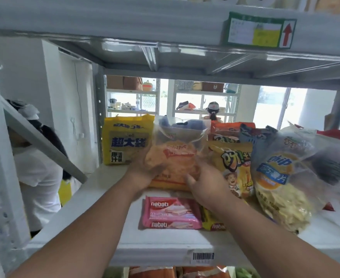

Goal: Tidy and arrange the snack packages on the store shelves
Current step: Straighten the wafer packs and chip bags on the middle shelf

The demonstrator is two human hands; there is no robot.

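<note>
I hold a clear bag of orange snacks (pixel 177 155) upright in the middle of the white shelf (pixel 96 197). My left hand (pixel 145 173) grips its lower left side and my right hand (pixel 203 181) grips its lower right side. Left of it stands a yellow bag (pixel 125 141). To its right stand a yellow chip bag with a cartoon figure (pixel 235 167) and a large clear bag of pale chips (pixel 281 177). In front of the held bag a pink Nabati wafer pack (pixel 171 213) lies flat, with a yellow Nabati pack (pixel 213 222) partly hidden under my right forearm.
The upper shelf (pixel 165 19) with a price label (pixel 261 31) hangs close overhead. More orange and dark bags (pixel 233 131) crowd the back right. A person in white (pixel 38 173) stands beyond the left shelf post. Other packages (pixel 177 272) show on the shelf below.
</note>
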